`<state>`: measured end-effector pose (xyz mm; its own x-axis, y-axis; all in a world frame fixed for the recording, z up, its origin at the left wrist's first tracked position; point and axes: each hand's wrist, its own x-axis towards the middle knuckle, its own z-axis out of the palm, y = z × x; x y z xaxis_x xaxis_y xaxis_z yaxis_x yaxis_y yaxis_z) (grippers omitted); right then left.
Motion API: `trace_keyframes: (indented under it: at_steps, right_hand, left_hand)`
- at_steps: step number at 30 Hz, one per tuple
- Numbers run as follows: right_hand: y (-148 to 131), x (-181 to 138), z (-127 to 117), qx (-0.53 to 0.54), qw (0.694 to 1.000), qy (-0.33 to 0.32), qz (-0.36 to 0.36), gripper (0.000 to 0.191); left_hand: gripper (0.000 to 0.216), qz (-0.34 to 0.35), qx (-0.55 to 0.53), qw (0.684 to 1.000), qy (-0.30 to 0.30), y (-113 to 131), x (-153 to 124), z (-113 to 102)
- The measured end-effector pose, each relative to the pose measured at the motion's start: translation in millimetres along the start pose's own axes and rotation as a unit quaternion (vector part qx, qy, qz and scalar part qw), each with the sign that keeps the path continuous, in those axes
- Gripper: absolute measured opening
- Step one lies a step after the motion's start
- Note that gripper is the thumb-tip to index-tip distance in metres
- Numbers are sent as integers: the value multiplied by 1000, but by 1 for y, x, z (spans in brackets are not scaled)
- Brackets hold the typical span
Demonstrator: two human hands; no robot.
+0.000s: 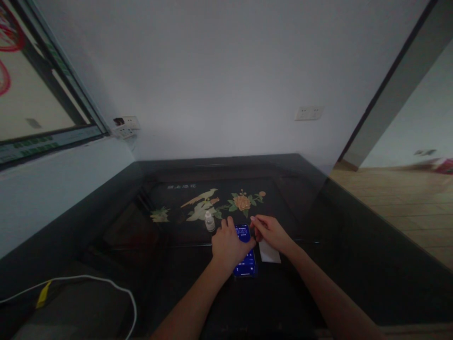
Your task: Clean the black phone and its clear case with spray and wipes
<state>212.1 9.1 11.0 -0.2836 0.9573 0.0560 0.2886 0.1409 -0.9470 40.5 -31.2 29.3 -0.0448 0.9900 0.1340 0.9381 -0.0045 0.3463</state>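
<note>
A smartphone [245, 270] with a lit blue screen lies face up on the dark table. My left hand [228, 243] reaches across it, fingers on its left side and thumb on the right, gripping it. Just right of the phone's top end, my right hand [271, 231] is closed in a pinch; something small and pale may be at the fingertips, too small to name. A white sheet [269, 254], perhaps paper or a wipe, lies partly under my right hand. Close to my left fingertips stands a small clear bottle [209, 222] with a white cap.
The glossy black table [170, 293] bears a bird-and-flower picture [242, 203]. At the lower left, a white cable [88, 276] with a yellow tag runs over a dark grey surface. Walls with sockets [309, 113] stand behind, a window [38, 89] to the left.
</note>
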Motion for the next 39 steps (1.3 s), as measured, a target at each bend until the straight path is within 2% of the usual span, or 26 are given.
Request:
trace_keyframes:
  at_steps: [8,16,27,39]
  right_hand:
    - [0,1,1,24,1000,-3,3,48]
    - [1,1,1,20,1000,3,8,50]
    - [2,1,0,14,1000,-5,15,52]
    - [2,1,0,-4,1000,-4,13,50]
  left_hand:
    - [66,-5,19,1000,9,7,-2,0]
    - [65,-8,18,1000,-10,4,-4,-1]
    - [78,-2,-16,1000,-18,-2,-4,-2]
    - [65,-13,-30,999,5,0,-4,-4]
